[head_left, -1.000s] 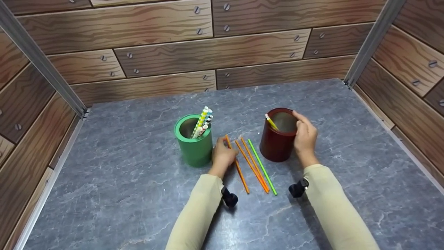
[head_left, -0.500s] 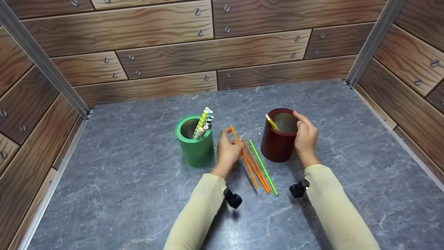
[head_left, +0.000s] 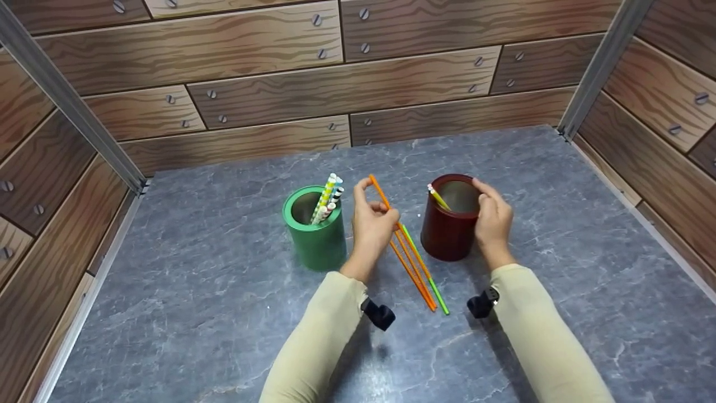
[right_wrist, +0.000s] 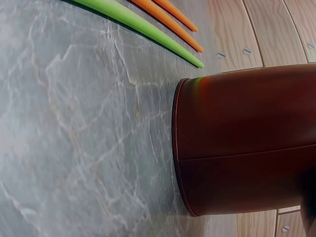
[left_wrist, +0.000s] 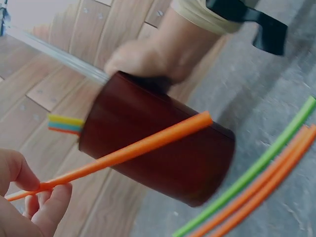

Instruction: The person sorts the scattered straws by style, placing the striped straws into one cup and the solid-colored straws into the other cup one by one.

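Note:
In the head view my left hand [head_left: 375, 224] pinches a thin orange stick, perhaps a drinking straw [head_left: 380, 192], between thumb and fingers. The stick slants above the table, its near end crossing over a green stick [head_left: 439, 296]. Two more orange sticks [head_left: 413, 270] lie beside the green one. My right hand [head_left: 493, 221] holds the far right side of a dark red cylindrical cup [head_left: 444, 238], which stands upright. A yellow stick [head_left: 438, 197] leans inside that cup. In the left wrist view the held orange stick [left_wrist: 148, 141] passes in front of the red cup [left_wrist: 168, 153].
A green cylindrical cup [head_left: 318, 246] stands left of my left hand, with several white-ended patterned sticks [head_left: 325, 201] in it. The grey marbled tabletop [head_left: 196, 280] is bounded by wood-print walls [head_left: 268, 84] at the back and sides.
My left hand has lifted the leftmost orange stick off the table and carried it right and away from me, over the other sticks. My right hand and both cups stay in place.

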A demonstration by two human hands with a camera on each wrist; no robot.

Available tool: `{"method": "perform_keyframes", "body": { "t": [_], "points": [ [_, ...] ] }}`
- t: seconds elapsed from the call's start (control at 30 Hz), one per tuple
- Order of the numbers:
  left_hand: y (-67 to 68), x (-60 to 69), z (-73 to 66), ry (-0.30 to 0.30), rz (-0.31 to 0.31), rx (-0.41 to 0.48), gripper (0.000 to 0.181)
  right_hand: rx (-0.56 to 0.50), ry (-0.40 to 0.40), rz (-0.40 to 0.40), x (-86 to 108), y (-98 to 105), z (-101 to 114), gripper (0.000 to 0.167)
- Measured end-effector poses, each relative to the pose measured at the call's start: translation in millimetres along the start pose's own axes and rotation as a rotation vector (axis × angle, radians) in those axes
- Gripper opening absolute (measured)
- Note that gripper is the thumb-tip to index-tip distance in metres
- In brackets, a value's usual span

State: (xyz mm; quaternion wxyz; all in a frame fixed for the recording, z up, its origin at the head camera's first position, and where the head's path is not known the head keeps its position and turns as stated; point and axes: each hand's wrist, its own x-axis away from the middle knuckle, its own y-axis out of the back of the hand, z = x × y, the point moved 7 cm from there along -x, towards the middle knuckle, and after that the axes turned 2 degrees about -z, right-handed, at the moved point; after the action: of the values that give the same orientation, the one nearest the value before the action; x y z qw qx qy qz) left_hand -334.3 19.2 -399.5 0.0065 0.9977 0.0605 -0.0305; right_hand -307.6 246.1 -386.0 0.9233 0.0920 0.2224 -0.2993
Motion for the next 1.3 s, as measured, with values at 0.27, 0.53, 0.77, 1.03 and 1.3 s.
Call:
{"method": "perform_keyframes", "body": {
  "t": [0.27,0.53,0.77,1.03,1.3],
  "points": [
    [1.8,6.0,-29.3,-0.134,-0.010,0.173,0.067,0.013,-0.026,0.016,-0.2,-0.7,-1.5,0.036],
    [4.9,15.5,-50.7,-0.386,-0.098,0.394,0.060,0.026,-0.036,0.016,-0.8,0.2,-2.2,0.036],
    [8.0,24.8,-61.7,-0.536,-0.167,0.480,0.060,0.022,-0.034,0.017,0.0,-0.7,-1.3,0.036],
    [-0.5,25.7,-63.4,-0.592,-0.185,0.455,0.048,0.021,-0.028,0.019,-0.3,-0.1,-0.4,0.036],
    [-14.2,24.7,-52.7,-0.627,-0.156,0.352,0.044,0.020,-0.025,0.027,0.0,0.3,-0.8,0.036]
  ]
}}
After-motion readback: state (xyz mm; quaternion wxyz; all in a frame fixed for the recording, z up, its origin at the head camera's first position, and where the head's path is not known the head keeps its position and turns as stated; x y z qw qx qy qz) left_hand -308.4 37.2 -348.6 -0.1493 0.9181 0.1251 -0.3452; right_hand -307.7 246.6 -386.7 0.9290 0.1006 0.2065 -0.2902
